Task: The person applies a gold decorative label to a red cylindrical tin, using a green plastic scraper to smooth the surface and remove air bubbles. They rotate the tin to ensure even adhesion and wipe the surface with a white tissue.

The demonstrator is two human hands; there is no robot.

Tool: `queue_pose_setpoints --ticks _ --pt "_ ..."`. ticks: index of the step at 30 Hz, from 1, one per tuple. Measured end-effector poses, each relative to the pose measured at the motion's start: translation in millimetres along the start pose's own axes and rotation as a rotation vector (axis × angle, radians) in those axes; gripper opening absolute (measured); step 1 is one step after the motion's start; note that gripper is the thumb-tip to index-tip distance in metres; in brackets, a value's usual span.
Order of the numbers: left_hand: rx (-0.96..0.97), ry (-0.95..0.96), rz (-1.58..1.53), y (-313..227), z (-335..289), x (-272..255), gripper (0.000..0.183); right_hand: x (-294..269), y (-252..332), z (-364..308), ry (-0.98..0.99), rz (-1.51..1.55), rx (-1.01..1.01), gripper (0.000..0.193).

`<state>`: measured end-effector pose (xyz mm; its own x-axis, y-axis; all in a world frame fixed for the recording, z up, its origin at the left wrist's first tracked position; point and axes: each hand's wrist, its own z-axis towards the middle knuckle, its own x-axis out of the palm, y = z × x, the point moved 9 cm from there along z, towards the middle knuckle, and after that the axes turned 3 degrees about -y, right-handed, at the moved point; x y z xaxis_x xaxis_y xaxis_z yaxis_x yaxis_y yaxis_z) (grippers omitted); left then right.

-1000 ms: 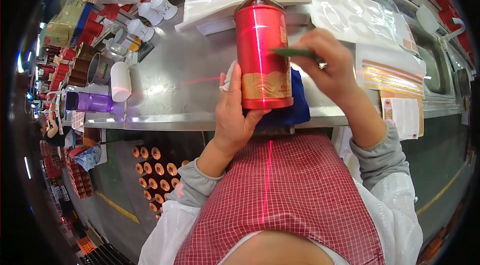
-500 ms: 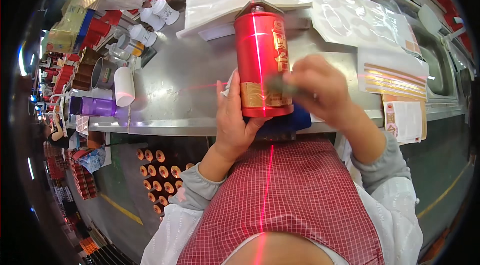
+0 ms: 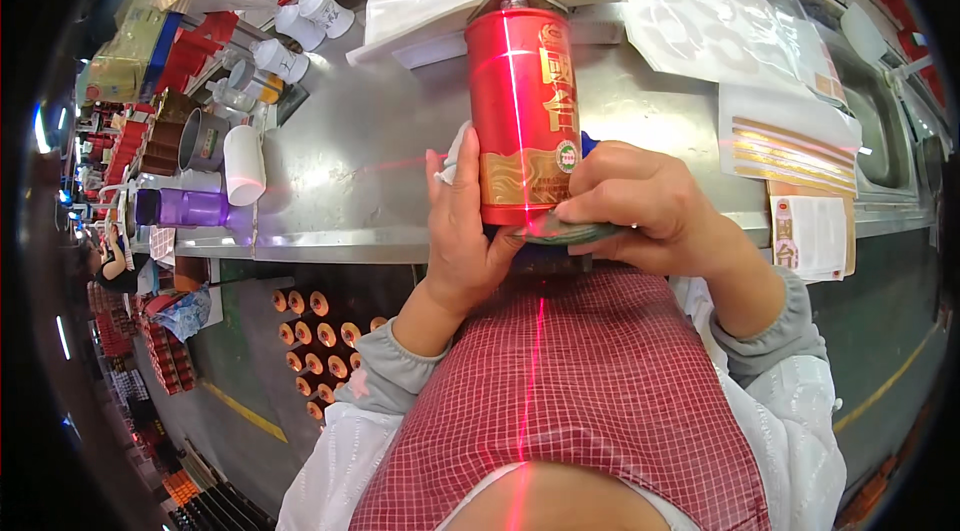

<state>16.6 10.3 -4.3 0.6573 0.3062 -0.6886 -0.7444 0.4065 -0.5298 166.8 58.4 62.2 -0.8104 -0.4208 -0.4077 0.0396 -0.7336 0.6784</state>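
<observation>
Two hands are seen around a red cylindrical bottle (image 3: 520,111) held upright over the near edge of a steel table (image 3: 350,161). The left hand (image 3: 465,231) is wrapped around its lower side, while the right hand's (image 3: 650,206) grip is pinched on a flat greenish label (image 3: 565,229) pressed at its base.
</observation>
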Motion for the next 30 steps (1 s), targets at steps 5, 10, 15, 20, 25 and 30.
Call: queue_pose_setpoints --ticks 5,10,15,20,25,30 --pt "-0.008 0.011 -0.004 -1 2 -1 0.098 -12 -18 -7 -0.230 -0.295 -0.066 0.020" --pt "-0.008 -0.070 -0.025 -16 10 -7 0.096 -22 -31 -3 -0.162 -0.167 0.142 0.021" --pt "-0.066 0.015 -0.040 2 1 0 0.101 -3 -5 -5 -0.038 -0.017 0.048 0.019" --pt "-0.074 0.050 -0.009 3 1 0 0.101 2 -2 -5 -0.053 -0.113 -0.037 0.022" --pt "-0.021 -0.011 -0.017 -5 4 -2 0.100 -25 -25 3 -0.255 -0.345 0.080 0.016" --pt "-0.025 -0.006 -0.022 2 1 -1 0.099 -16 -27 6 -0.139 -0.086 0.128 0.017"
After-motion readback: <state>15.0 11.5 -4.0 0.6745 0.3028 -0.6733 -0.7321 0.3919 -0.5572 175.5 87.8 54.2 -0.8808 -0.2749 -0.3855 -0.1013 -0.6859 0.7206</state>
